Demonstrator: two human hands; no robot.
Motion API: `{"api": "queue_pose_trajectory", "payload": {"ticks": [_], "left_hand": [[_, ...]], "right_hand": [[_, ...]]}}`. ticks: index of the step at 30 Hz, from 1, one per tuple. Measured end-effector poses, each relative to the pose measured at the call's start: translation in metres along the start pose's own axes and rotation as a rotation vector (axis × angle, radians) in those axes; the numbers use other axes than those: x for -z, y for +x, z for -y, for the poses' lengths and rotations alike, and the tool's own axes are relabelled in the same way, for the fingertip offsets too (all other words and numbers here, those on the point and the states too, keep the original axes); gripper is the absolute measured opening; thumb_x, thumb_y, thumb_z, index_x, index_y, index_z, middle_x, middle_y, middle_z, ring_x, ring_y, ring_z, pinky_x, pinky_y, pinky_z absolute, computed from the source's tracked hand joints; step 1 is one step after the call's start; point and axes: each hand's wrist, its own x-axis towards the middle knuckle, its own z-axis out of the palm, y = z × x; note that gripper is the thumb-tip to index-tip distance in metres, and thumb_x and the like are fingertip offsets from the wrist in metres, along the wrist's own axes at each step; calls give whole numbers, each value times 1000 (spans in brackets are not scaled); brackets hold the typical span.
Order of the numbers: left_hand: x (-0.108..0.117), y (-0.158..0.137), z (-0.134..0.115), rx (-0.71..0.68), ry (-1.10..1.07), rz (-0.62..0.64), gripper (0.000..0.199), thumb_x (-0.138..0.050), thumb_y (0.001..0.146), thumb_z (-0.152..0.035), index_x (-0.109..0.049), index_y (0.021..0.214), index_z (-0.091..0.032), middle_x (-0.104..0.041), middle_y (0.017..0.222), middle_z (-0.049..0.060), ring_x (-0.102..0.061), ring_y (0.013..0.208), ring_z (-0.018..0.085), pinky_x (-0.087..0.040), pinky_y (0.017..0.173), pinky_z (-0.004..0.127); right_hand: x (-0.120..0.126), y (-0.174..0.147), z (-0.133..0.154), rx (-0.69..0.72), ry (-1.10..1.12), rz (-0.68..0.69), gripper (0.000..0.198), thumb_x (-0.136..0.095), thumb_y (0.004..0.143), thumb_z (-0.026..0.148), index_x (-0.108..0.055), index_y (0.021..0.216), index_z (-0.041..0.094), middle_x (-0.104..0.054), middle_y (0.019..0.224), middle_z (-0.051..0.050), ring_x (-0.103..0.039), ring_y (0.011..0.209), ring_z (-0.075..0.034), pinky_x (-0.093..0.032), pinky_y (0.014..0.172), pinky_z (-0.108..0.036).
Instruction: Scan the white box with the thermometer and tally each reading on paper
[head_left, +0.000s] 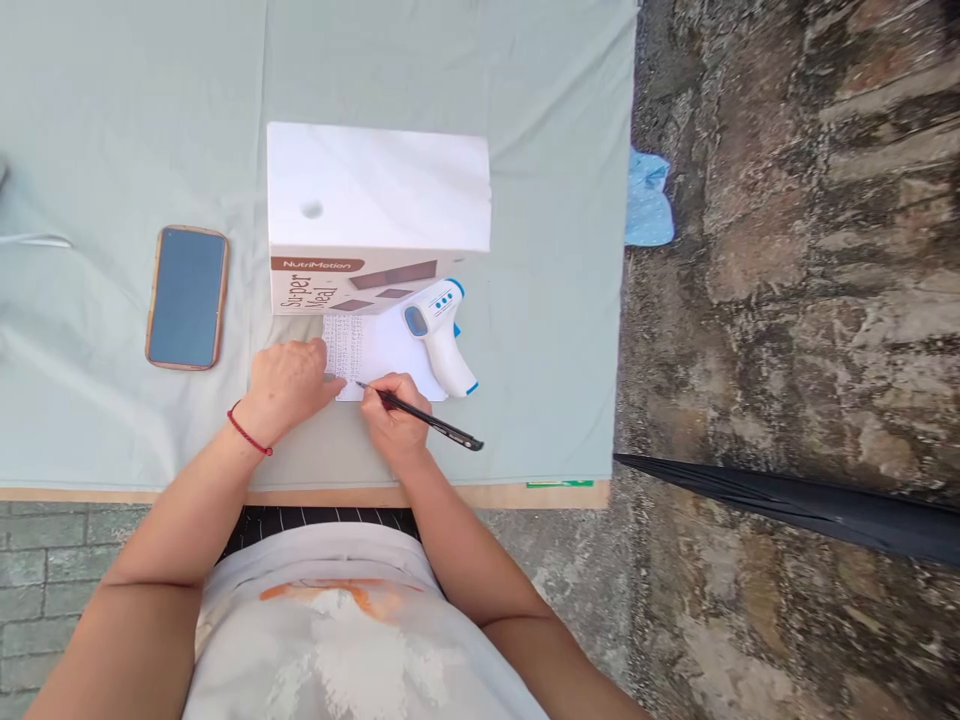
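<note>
In the head view, my right hand [397,420] pinches a black pen [435,422], its tip at a sheet of paper [390,348] with columns of handwritten marks. My left hand [289,385], with a red cord bracelet at the wrist, holds the sheet's left edge, fingers curled and the thumb side on the paper. Something small and grey shows by that thumb, too small to make out. A white and blue infrared thermometer [444,345] lies over the right part of the sheet. Right behind the paper stands a white box [379,190] with "NutriMotion Super Meal" printed on its front.
A phone [187,297] in a brown-edged case lies on the cloth-covered table [555,330], left of the box. A white cable [37,240] is at the far left. Past the table's right edge are a blue cloth [649,198], a dark strap-like thing [787,505] and a rough stone surface [810,330].
</note>
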Motion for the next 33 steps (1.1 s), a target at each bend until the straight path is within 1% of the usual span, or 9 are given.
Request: {"api": "queue_pose_trajectory", "payload": {"ticks": [7,16,19,21,23,24,27,30,33], "left_hand": [[-1,2,1,2,-13,-12,35,-62,91,-47,-68,103,-15,-74,89,14,-73,88,35,-52,66,40],[-3,2,1,-11,-36,-19,34,-62,90,-46,-69,101,-14,-73,88,16,-72,85,36,-47,62,40],[-1,3,3,-7,-50,-18,31,-64,88,-44,-67,97,-16,-73,86,14,-70,82,33,-43,60,37],[3,3,7,2,-99,-7,25,-67,84,-42,-65,89,-18,-70,81,10,-67,77,29,-40,58,35],[10,2,15,6,-208,15,24,-70,81,-41,-59,78,-20,-66,73,4,-61,69,23,-37,58,33],[14,3,20,8,-276,26,27,-72,80,-40,-56,73,-20,-63,69,2,-57,65,20,-36,57,32],[22,4,36,36,-428,20,36,-74,78,-42,-49,64,-20,-55,62,-2,-46,58,14,-33,57,31],[24,5,48,107,-444,-69,37,-73,79,-45,-48,66,-21,-53,63,-2,-46,60,15,-33,59,31],[24,2,52,169,-438,-176,42,-78,75,-51,-49,80,-21,-59,74,0,-56,74,19,-37,63,31]], "right_hand": [[-2,-2,-1,-61,14,-37,10,-55,80,27,-54,72,23,-53,61,5,-48,55,-13,-42,55,-26],[-1,-2,-1,-34,-12,-20,10,-54,80,26,-52,71,23,-52,61,4,-47,55,-13,-41,55,-27],[4,-2,-3,36,-30,-69,8,-55,87,26,-57,80,23,-58,69,2,-53,60,-14,-46,58,-28],[9,0,-6,136,-59,-84,8,-55,92,28,-62,92,23,-64,80,-2,-60,71,-16,-52,67,-31],[14,3,-11,254,-114,-60,14,-54,96,28,-65,103,23,-67,91,-5,-65,85,-20,-55,77,-36],[17,5,-14,300,-150,-42,17,-52,97,27,-66,108,24,-67,95,-7,-66,90,-21,-56,80,-38],[20,10,-24,357,-245,23,31,-42,101,22,-68,118,24,-66,100,-10,-65,95,-23,-56,85,-42],[19,11,-29,405,-284,90,39,-37,101,17,-68,125,22,-65,102,-13,-63,95,-24,-55,86,-45],[16,10,-30,488,-281,91,44,-37,99,11,-67,128,23,-65,101,-12,-62,92,-23,-55,80,-42]]}}
